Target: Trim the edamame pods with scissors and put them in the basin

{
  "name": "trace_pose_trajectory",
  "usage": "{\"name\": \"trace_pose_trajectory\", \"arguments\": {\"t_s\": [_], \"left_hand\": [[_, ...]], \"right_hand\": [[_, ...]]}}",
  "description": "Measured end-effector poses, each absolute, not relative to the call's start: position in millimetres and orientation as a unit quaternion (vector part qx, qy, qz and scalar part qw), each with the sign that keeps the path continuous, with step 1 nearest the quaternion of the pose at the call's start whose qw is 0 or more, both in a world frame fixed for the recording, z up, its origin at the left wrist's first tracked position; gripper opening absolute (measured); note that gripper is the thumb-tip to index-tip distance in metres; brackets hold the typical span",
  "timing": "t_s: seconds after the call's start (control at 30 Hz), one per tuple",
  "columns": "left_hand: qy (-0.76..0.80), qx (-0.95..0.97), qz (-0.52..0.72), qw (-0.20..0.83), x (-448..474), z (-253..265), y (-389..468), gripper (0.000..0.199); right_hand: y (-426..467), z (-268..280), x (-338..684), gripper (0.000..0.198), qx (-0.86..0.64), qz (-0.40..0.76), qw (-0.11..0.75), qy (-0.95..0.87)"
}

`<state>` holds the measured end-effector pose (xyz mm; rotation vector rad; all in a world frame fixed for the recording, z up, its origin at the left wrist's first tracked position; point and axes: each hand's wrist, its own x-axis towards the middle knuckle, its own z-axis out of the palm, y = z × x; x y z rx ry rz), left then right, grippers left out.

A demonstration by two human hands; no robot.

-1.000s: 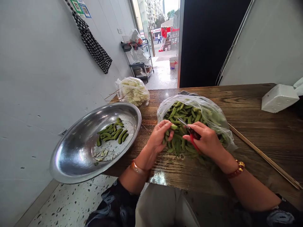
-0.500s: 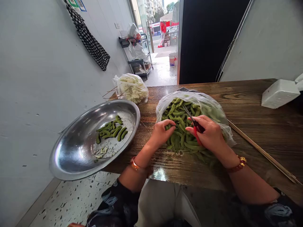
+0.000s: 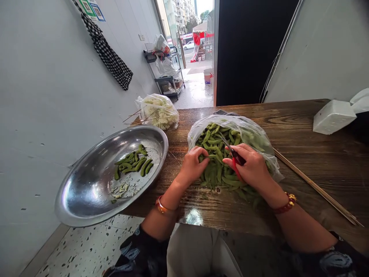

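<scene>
My left hand (image 3: 193, 164) pinches an edamame pod (image 3: 211, 156) over the left side of a pile of green edamame pods (image 3: 213, 175). The pile spills from an open clear plastic bag (image 3: 255, 127) onto the wooden table. In my right hand (image 3: 250, 163) are scissors (image 3: 235, 158) with red handles, their blades pointing up and left above the pods. A large steel basin (image 3: 83, 184) sits to the left, holding several pods (image 3: 134, 161) and small trimmings (image 3: 121, 189).
Behind the basin lies a plastic bag of cauliflower (image 3: 161, 111) with thin skewers beside it. Long bamboo sticks (image 3: 314, 184) lie at the right of the wooden table (image 3: 300, 127). A white tissue box (image 3: 334, 115) stands at the far right. A wheeled cart (image 3: 165, 79) is near the doorway.
A pod now shows, sticking out from my left fingertips toward the scissors. The whole view has shifted slightly, and the scissors stay in my right hand.
</scene>
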<state>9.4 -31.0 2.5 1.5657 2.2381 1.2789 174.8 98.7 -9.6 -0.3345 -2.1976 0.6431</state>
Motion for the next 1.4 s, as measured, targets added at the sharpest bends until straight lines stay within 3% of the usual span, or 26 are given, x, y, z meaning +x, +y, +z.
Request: {"name": "trace_pose_trajectory", "arguments": {"t_s": [0.2,0.33,0.67,1.23,1.4], "left_hand": [[0.658,0.395,0.589,0.254,12.7,8.1,-33.9,0.022],[0.622,0.378,0.615,0.305,15.8,6.3,-33.7,0.028],[0.601,0.419,0.587,0.344,26.1,5.7,-33.1,0.024],[0.640,0.461,0.555,0.265,19.8,7.0,-33.7,0.019],[0.618,0.390,0.609,0.309,18.0,9.2,-34.4,0.023]], "right_hand": [[97.5,-10.8,175.2,0.038,-0.128,0.237,0.386,-0.882],[93.2,-9.2,175.6,0.041,-0.119,0.248,0.342,-0.899],[84.9,-11.3,173.7,0.042,-0.119,0.246,0.298,-0.915],[88.0,-9.6,176.6,0.033,-0.106,0.238,0.276,-0.925],[89.7,-8.9,176.4,0.035,-0.102,0.245,0.291,-0.919]]}}
